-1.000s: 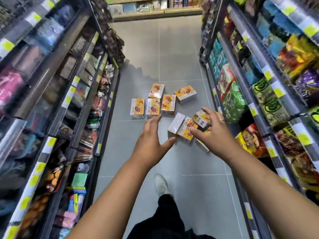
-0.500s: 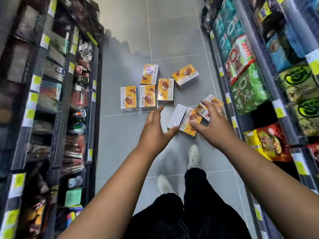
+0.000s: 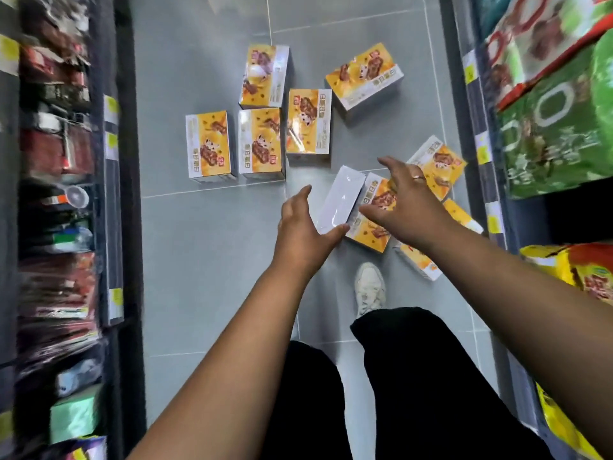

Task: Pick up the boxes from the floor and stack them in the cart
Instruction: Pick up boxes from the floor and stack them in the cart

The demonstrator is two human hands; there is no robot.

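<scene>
View from a head-worn camera looking down a narrow shop aisle with a grey tiled floor (image 3: pixel 205 244). Orange and yellow boxes (image 3: pixel 262 141) lie scattered on it: five in a loose group at the far centre, one more at the right (image 3: pixel 438 164) beside the shelf foot, and others partly hidden under the right forearm. The nearest box (image 3: pixel 374 220) lies at an angle just beyond the person's white shoe (image 3: pixel 370 287), showing an orange printed face and a plain white side; whether that white side is a second box cannot be told. Both bare arms reach down towards it. The left hand (image 3: pixel 305 234) is spread, fingers straight, thumb at the near end of the white side; contact is unclear. The right hand (image 3: pixel 404 210), wearing a ring, hovers over the orange face with fingers apart and holds nothing. The boxes look like stiff card under glossy film, so probably light and rigid but a little slippery, with corners that could crush. A sound hold would be palms pressed on the two long opposite sides. Stocked shelves (image 3: pixel 59 194) line the left; large snack bags (image 3: pixel 557 127) fill the right. No cart is in view.
</scene>
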